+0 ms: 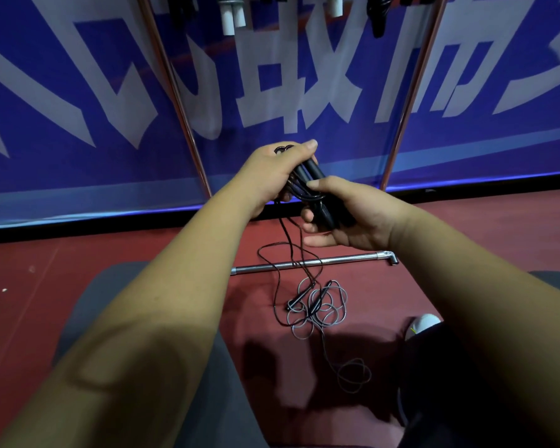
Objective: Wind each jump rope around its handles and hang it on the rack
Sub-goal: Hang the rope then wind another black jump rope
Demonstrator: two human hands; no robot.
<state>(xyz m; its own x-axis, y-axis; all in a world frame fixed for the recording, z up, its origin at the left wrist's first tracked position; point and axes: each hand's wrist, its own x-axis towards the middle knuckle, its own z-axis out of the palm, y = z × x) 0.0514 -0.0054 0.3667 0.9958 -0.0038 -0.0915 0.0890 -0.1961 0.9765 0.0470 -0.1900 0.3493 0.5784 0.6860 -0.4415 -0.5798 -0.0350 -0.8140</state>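
The left hand (269,169) is curled round the upper end of 2 black handles (314,171), with its thumb laid along the top. The right hand (356,218) grips their lower end, forefinger hooked over the wraps. Several turns of thin black cord (299,189) lie round the handles between the 2 grips. The rest of the cord drops below them to the red floor (110,253) in loose loops.

Under the grip a chrome bar (337,260) lies on the floor, and the hanging cord crosses it. Nearer the person than the bar, a grey rope (317,307) lies in a tangle with its slim handles in the heap. A white shoe (425,322) sits to the right of the tangle.

Above the grip, 2 copper rack posts (175,92) rise on either side in front of a blue banner (29,156). Wound ropes (232,21) hang between the posts at the top edge, and the span below them down to the hands is open.
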